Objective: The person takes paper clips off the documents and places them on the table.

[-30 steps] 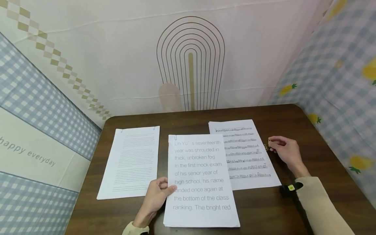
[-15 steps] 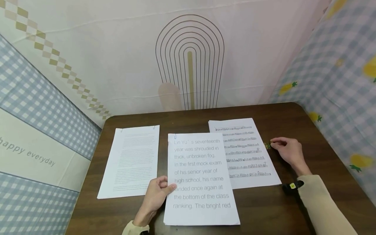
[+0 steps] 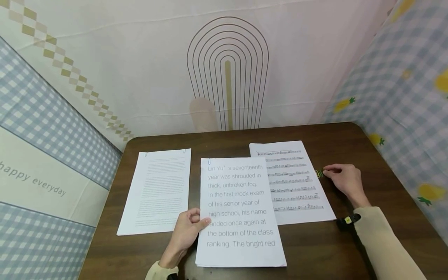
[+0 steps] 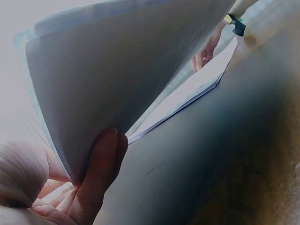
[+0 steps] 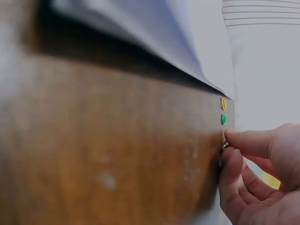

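Observation:
My left hand [image 3: 187, 233] grips the left edge of a stack of printed sheets [image 3: 239, 214], thumb on the front. A blue paper clip [image 3: 209, 161] sits at the stack's top left. In the left wrist view the sheets [image 4: 108, 65] are raised off the table, fingers against their back. On the table at the right, my right hand [image 3: 346, 179] brings thumb and forefinger together on a small paper clip [image 5: 225, 143], mostly hidden by the fingertips. Beside them lie a green paper clip [image 5: 223, 119] and a yellow paper clip [image 5: 223, 103].
Sheet music [image 3: 297, 194] lies at the right, partly covered by the held stack. At the left lies another printed stack [image 3: 157, 194] with two clips on its top edge. The brown table [image 3: 315, 249] ends at a cloth-covered wall [image 3: 157, 77].
My right hand has shifted slightly right, off the yellow clip, so the green clip beside it now shows. The left hand and its stack have stayed in place.

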Demonstrator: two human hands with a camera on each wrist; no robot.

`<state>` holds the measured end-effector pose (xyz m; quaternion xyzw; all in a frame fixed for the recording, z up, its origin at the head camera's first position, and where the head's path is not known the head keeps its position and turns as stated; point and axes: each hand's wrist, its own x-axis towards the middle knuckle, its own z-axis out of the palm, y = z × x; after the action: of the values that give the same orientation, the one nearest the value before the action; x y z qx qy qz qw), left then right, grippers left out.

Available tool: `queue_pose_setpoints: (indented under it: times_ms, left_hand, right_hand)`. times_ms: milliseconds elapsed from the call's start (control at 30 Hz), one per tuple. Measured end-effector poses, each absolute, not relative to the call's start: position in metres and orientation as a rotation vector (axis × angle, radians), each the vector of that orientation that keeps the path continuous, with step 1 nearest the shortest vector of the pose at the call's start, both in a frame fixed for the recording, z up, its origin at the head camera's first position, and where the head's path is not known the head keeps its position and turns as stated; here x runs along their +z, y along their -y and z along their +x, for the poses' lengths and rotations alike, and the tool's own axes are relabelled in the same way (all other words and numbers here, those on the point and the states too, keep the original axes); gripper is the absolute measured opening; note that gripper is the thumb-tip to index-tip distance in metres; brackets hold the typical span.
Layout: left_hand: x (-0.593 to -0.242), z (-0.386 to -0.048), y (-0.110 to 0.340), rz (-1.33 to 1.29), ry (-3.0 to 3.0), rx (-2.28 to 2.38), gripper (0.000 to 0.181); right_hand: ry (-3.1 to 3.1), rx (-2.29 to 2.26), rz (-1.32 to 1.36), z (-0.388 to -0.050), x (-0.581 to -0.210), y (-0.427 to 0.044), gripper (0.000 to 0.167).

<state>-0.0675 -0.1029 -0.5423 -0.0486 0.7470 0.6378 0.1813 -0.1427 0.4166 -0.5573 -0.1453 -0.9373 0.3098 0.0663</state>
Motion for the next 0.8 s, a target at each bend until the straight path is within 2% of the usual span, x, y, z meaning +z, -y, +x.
queue_pose_setpoints:
  times_ms: [800]
  left_hand:
    - [-0.5418,-0.0665,0.1003,-0.172,-2.118,1.803,0.021]
  right_hand:
    - [2.883,0.976,-0.528,-0.1500,-0.5465,-0.4150,0.023]
